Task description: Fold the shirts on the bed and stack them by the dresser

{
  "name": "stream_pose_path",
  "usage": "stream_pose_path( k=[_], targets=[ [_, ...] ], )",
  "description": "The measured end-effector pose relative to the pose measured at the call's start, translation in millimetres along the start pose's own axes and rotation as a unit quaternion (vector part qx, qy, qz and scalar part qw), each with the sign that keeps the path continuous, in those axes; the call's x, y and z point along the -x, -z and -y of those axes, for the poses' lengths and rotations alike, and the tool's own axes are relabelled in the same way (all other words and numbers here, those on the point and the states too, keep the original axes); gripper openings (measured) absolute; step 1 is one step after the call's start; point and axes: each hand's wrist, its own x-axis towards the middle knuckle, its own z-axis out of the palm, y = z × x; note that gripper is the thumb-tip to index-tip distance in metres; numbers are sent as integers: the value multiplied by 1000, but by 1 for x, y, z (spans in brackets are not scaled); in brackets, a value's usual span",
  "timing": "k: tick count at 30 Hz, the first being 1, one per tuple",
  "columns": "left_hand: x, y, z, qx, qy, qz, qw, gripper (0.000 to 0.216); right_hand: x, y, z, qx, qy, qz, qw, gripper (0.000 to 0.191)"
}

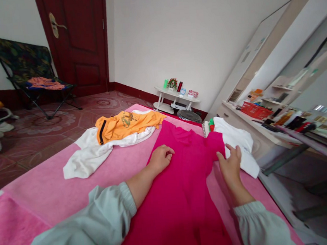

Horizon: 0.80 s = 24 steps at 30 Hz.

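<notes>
A magenta dress point(187, 182) with short sleeves lies spread on the pink bed cover point(95, 196). My left hand point(160, 158) is over its upper left part, fingers loosely bent, a gap showing between thumb and fingers and no cloth visible in it. At the end of the right sleeve, my right hand point(231, 164) has the sleeve edge between thumb and fingers. Just beyond that hand is a white shirt point(232, 134). To the left of the dress, an orange top point(123, 126) rests on a white long-sleeved garment point(86, 162).
A low white table point(175, 94) with small items stands beyond the bed's far end. On the right is a dresser point(254, 124) bearing a red basket point(255, 109) and bottles. At the left, a folding chair point(26, 66) stands near the dark red door point(77, 38).
</notes>
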Motion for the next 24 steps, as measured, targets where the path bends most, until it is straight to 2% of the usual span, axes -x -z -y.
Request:
stream_pose_path(
  k=[2, 4, 6, 8, 10, 12, 14, 16, 19, 24],
  targets=[
    [9, 2, -8, -5, -23, 46, 999, 22, 16, -7, 19, -84, 38, 82, 992, 45],
    [23, 8, -17, -11, -56, 91, 994, 22, 30, -16, 36, -167, 30, 195, 966, 37],
    [43, 19, -24, -18, -88, 135, 987, 24, 40, -25, 45, -231, -41, 301, 924, 36],
    [66, 37, -29, -18, -105, 174, 979, 28, 47, -31, 48, -270, -138, 353, 885, 38],
    [87, 60, -32, -3, -100, 205, 974, 28, 47, -36, 46, -299, -217, 360, 857, 36],
    [106, 84, -35, 19, -80, 235, 969, 25, 41, -40, 45, -333, -265, 356, 832, 34],
    [120, 105, -38, 41, -61, 265, 962, 21, 30, -47, 45, -365, -290, 355, 810, 31],
    [129, 120, -44, 55, -42, 296, 953, 16, 17, -56, 47, -381, -296, 342, 807, 29],
    [140, 130, -55, 52, -19, 332, 941, 12, 2, -75, 53, -384, -289, 317, 818, 25],
    [149, 124, -71, 24, -42, 333, 942, 16, -8, -106, 66, -393, -270, 297, 827, 23]
  ],
)
